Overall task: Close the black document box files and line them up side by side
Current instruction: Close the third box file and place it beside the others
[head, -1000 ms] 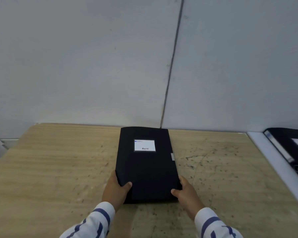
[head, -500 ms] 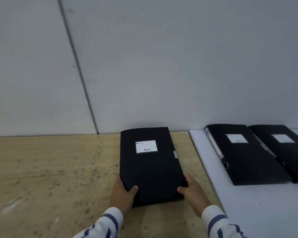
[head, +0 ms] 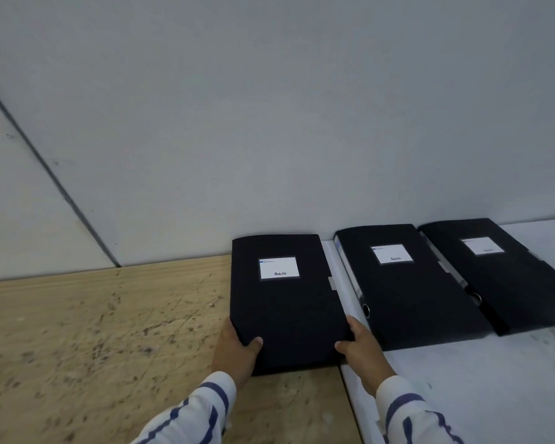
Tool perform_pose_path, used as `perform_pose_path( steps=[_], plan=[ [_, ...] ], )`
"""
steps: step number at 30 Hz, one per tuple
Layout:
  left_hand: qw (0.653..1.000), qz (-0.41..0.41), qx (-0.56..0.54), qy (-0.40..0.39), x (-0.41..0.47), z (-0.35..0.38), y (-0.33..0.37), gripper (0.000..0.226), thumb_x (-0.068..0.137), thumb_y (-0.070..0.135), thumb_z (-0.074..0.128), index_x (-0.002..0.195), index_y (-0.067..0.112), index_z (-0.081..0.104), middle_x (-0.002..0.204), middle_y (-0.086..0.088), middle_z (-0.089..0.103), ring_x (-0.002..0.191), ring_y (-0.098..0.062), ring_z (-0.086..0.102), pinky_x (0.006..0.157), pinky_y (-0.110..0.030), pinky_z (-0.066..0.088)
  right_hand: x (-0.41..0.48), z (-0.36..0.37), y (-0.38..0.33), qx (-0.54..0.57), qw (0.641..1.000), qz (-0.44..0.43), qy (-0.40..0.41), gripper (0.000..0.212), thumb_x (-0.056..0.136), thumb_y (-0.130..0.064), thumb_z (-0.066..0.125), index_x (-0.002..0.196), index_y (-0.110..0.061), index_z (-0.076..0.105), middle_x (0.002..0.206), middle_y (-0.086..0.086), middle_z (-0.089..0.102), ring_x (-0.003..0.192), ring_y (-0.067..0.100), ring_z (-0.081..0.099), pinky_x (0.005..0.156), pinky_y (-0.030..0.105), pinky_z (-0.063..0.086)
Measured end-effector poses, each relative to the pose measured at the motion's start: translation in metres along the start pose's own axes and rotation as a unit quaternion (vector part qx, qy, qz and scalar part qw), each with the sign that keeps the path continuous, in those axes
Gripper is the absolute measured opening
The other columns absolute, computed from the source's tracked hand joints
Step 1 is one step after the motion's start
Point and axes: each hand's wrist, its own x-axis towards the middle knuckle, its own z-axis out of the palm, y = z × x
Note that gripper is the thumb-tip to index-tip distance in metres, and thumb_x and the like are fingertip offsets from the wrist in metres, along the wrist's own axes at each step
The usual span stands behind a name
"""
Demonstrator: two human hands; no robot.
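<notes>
A closed black box file (head: 285, 302) with a white label lies flat, held at its near corners. My left hand (head: 236, 354) grips the near left corner and my right hand (head: 362, 350) grips the near right corner. The file straddles the seam between the wooden table (head: 93, 331) and the white table (head: 478, 379). To its right a second closed black box file (head: 407, 290) lies flat on the white table, with a narrow gap between them. A third black box file (head: 507, 277) lies right of that one, against it.
A grey wall (head: 269, 123) with a dark seam runs right behind the files' far ends. The wooden table stretches to the left and the white table continues to the right and toward me.
Both hands have carried the held file to the right, from the middle of the wooden table to the seam beside the two other files. The view has turned right with it.
</notes>
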Motion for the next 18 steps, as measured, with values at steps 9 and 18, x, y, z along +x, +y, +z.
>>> perform_pose_path(
  steps=[9,18],
  plan=[
    [0.999,-0.004,0.041,-0.01,0.006,0.019,0.009,0.062,0.083,0.025,0.066,0.136,0.018,0.035,0.131,-0.007,0.054,0.116,-0.029,0.054,0.098,-0.043,0.048,0.013,-0.01,-0.002,-0.067,0.997,-0.014,0.038,0.051,0.085,0.004,0.049,0.121,-0.031,0.044,0.099,-0.003,0.057,0.085,0.009,0.056,0.063,0.015,0.042],
    [0.993,0.007,0.114,-0.026,0.007,0.012,0.011,0.065,0.083,0.034,0.065,0.136,0.014,0.033,0.134,-0.009,0.05,0.12,-0.029,0.05,0.102,-0.045,0.045,0.003,0.007,-0.008,-0.255,0.958,-0.079,0.106,0.055,0.09,-0.002,0.049,0.142,-0.007,0.03,0.145,0.014,0.035,0.129,0.029,0.041,0.106,0.034,0.04]
  ],
)
